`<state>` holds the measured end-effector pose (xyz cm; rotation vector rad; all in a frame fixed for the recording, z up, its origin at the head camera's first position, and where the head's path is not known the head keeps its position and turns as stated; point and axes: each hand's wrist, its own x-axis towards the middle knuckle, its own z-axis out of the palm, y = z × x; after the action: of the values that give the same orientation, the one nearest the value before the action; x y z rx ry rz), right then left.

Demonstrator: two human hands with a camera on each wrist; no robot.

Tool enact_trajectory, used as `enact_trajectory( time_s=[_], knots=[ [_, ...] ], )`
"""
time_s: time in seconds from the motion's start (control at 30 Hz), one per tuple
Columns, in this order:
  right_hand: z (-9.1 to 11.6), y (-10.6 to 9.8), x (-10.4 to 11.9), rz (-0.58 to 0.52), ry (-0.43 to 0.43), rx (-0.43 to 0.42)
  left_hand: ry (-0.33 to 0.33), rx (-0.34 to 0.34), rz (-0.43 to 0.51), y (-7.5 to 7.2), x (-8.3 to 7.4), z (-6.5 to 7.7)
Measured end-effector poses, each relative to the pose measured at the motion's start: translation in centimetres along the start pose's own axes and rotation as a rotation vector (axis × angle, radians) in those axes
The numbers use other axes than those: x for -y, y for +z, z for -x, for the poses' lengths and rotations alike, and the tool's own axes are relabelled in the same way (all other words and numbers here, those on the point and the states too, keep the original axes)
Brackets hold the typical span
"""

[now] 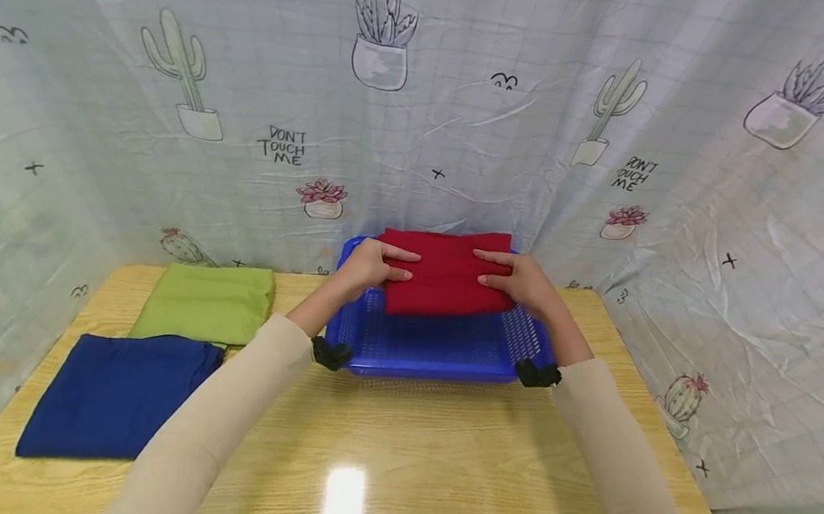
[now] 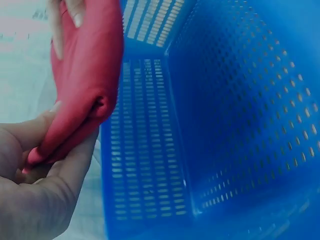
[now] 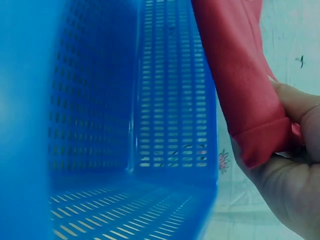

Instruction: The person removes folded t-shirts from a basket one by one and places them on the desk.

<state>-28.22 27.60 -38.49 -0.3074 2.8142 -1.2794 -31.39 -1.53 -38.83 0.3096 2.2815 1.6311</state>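
Note:
A folded red cloth (image 1: 447,282) is held up over the back part of a blue plastic basket (image 1: 438,369). My left hand (image 1: 369,267) grips its left end, thumb on one face and fingers wrapped beneath, as the left wrist view shows on the cloth (image 2: 90,75). At the right end my right hand (image 1: 522,284) grips it the same way; in the right wrist view the cloth (image 3: 245,85) hangs beside the basket's slotted wall (image 3: 172,100). The basket's visible floor is bare.
On the left of the wooden table (image 1: 391,456) lie a folded green cloth (image 1: 207,302) and a folded dark blue cloth (image 1: 118,398), the blue one overlapping the green. A curtain (image 1: 441,126) printed with potted plants hangs close behind the basket and along both sides.

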Motion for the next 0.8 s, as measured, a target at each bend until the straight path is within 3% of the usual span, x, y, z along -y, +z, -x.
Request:
enact_trajectory(
  time_s=[0.17, 0.27, 0.47, 0.8],
  knots=[
    [0.9, 0.0, 1.0, 0.082, -0.085, -0.054, 0.162, -0.055, -0.21, -0.2, -0.5, 1.6],
    [1.5, 0.0, 1.5, 0.097, -0.12, -0.071, 0.239, -0.078, -0.277, -0.2, -0.4, 2.5],
    [2.8, 0.1, 2.5, 0.107, -0.178, -0.09, 0.305, -0.104, -0.261, -0.6, -0.3, 4.1],
    [4.5, 0.0, 3.9, 0.08, -0.216, -0.126, 0.349, -0.113, -0.284, -1.0, -2.1, 5.9]
  ],
)
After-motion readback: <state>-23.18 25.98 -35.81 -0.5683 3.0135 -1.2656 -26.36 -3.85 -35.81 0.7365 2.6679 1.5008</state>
